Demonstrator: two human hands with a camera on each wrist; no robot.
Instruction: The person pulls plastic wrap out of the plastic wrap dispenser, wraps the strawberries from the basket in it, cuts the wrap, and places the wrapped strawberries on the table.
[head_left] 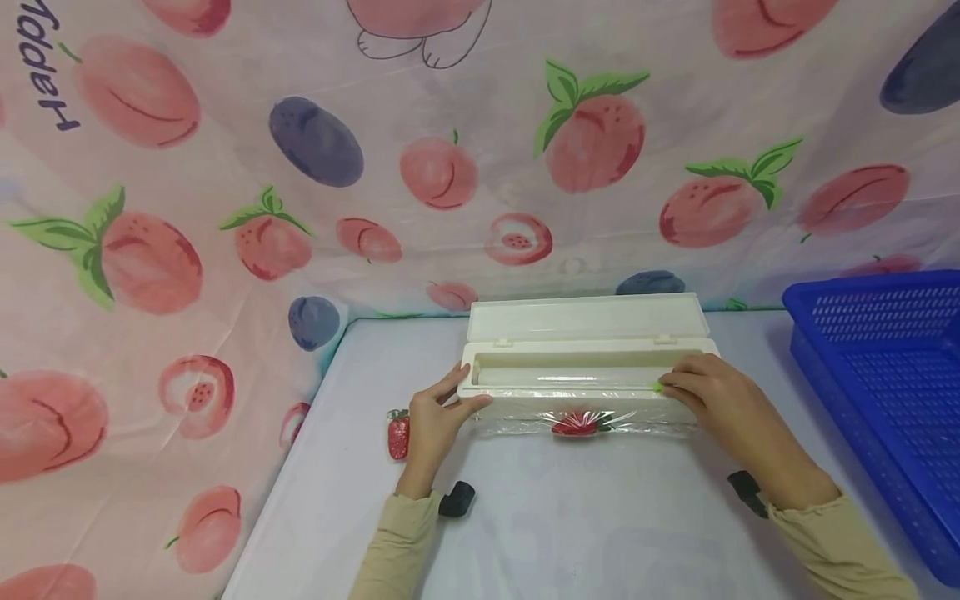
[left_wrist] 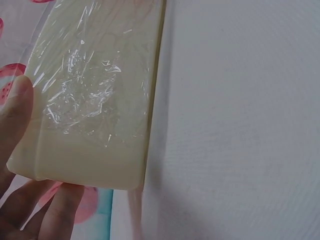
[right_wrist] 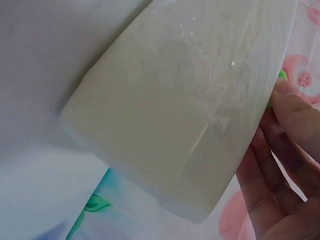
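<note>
A white cling film dispenser [head_left: 517, 344] lies across the table with its lid [head_left: 585, 318] tipped back and a film roll [head_left: 600, 377] inside. Clear film [head_left: 510, 427] hangs over its front, across a red strawberry [head_left: 580, 425] in front of the box. My left hand [head_left: 437, 417] grips the dispenser's left end, thumb on the front edge and fingers round the end, as the left wrist view shows. At the front rim near the right end, my right hand [head_left: 723, 404] pinches a small green slide cutter [right_wrist: 283, 74]. Film clings to the dispenser's front face [left_wrist: 90, 160] in the left wrist view.
Another strawberry [head_left: 399, 437] lies left of my left hand. A blue plastic basket [head_left: 825, 358] stands at the right. Behind the table [head_left: 570, 525] hangs a fruit-patterned cloth [head_left: 480, 108]. Black wrist mounts [head_left: 457, 499] show at both wrists.
</note>
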